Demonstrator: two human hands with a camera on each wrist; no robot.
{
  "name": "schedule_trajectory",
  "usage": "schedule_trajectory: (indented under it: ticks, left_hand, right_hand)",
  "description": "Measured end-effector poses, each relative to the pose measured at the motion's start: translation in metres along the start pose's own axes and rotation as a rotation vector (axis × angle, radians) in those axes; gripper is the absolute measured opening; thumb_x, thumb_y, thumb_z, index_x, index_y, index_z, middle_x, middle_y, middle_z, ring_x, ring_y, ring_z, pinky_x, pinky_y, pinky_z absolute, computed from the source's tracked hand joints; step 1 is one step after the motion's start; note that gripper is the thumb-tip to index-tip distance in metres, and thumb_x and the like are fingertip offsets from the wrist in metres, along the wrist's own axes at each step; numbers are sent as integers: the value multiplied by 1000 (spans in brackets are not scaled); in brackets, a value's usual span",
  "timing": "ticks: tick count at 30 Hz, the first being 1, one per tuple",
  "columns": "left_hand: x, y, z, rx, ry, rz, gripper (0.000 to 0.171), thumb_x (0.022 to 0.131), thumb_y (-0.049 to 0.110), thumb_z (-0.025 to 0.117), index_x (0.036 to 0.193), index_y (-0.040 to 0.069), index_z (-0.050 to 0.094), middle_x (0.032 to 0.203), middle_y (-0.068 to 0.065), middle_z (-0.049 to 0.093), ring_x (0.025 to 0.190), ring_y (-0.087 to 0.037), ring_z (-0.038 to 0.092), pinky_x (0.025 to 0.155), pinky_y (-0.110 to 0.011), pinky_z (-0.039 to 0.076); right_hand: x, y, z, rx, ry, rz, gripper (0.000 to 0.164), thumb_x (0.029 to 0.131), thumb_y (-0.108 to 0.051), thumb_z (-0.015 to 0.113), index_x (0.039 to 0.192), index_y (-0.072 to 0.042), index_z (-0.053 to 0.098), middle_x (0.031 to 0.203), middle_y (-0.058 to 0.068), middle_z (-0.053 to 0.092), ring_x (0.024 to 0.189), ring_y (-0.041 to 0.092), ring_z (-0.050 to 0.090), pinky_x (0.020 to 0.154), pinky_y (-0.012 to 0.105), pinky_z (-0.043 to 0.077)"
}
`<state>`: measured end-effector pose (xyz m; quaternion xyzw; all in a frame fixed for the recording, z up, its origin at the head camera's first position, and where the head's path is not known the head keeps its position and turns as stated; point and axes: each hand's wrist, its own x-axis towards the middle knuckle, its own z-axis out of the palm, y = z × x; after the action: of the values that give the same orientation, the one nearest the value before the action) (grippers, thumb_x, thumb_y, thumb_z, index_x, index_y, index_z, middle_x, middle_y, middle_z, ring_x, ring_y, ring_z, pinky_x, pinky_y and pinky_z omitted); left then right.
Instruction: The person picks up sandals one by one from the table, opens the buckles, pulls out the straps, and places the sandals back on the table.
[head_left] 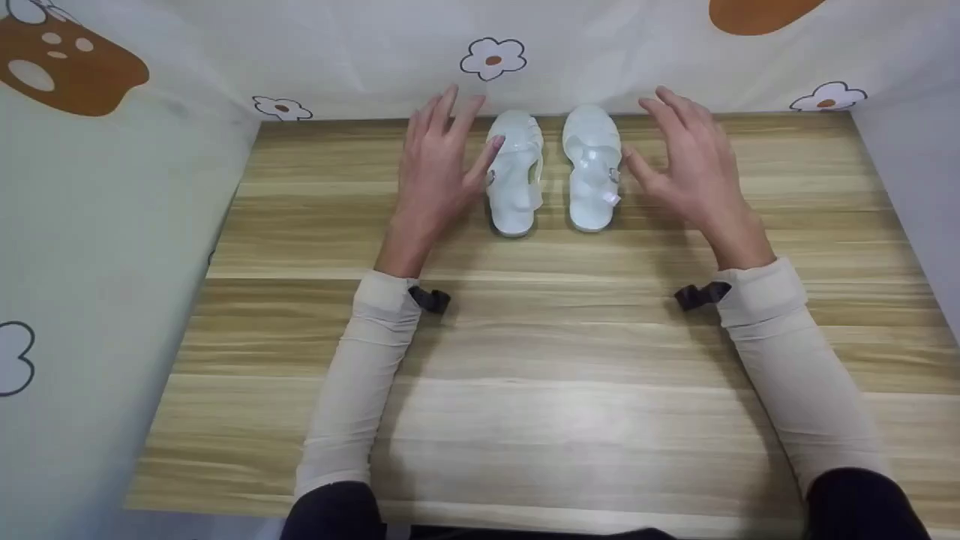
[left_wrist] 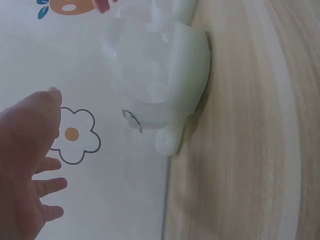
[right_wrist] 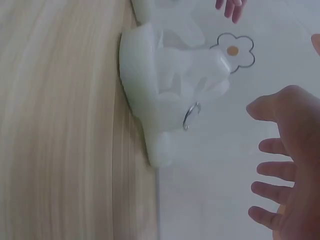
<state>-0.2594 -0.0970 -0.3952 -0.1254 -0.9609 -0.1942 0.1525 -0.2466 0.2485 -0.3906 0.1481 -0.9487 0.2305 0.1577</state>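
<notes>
A wood-grain table (head_left: 570, 390); over its far side, a left hand (head_left: 439, 161) and a right hand (head_left: 690, 157), loosely spread, holding nothing; between them on the table, a left sandal (head_left: 514, 206) and right sandal (head_left: 592, 135), side by side, pale, glossy; probably light, bendy, slightly slippery; best gripped low around the sides, clear of the small metal buckles (left_wrist: 132, 120).
</notes>
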Motion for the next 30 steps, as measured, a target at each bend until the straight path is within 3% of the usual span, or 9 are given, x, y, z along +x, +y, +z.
schedule_trajectory:
  ticks: [6, 13, 16, 19, 23, 26, 30]
  left_hand:
    - [-3, 4, -5, -97, 13, -9, 67, 109, 67, 44, 164, 29, 46, 176, -2, 36, 162, -23, 35, 129, -49, 39]
    - [-7, 6, -6, -226, -8, -47, 63, 109, 64, 48, 161, 29, 50, 173, -3, 42, 161, -20, 38, 131, -41, 37]
    - [-9, 4, -5, -290, 6, -45, 61, 109, 61, 52, 158, 25, 54, 167, -3, 49, 157, -18, 44, 130, -34, 36]
    - [-13, 1, -1, -358, 17, -28, 57, 110, 54, 56, 155, 20, 57, 160, -4, 56, 150, -17, 52, 122, -30, 46]
    - [-16, -3, 6, -451, -9, -43, 53, 110, 49, 59, 152, 16, 59, 154, -7, 61, 139, -21, 61, 108, -34, 59]
    - [-18, -6, 12, -511, -36, -77, 51, 110, 46, 61, 150, 16, 61, 152, -9, 62, 133, -25, 64, 106, -38, 61]
    - [-20, -9, 18, -569, -67, -105, 46, 111, 40, 61, 148, 13, 63, 152, -10, 64, 131, -25, 68, 104, -33, 61]
  right_hand:
    - [-3, -22, 6, 121, 41, -41, 54, 105, -35, 67, 153, -10, 59, 165, 11, 51, 155, 32, 45, 127, 54, 40]
    - [-4, -59, 17, 353, 52, -123, 44, 106, -19, 67, 146, -2, 62, 148, 15, 62, 135, 26, 63, 104, 38, 61]
    - [-2, -73, 24, 465, -20, -94, 45, 106, -17, 67, 147, -2, 60, 146, 14, 63, 132, 24, 66, 104, 33, 61]
    - [1, -85, 32, 541, -131, -29, 52, 106, -19, 67, 152, 0, 54, 153, 16, 58, 136, 28, 65, 109, 35, 59]
    - [5, -92, 46, 558, -280, 42, 68, 105, -24, 68, 161, 4, 42, 164, 23, 49, 145, 38, 59, 116, 43, 55]
    - [7, -92, 58, 547, -374, 85, 78, 105, -29, 69, 165, 5, 33, 167, 28, 43, 147, 42, 56, 118, 48, 53]
    - [6, -91, 72, 541, -419, 114, 85, 105, -34, 68, 168, 5, 26, 167, 32, 41, 147, 45, 55, 119, 51, 51]
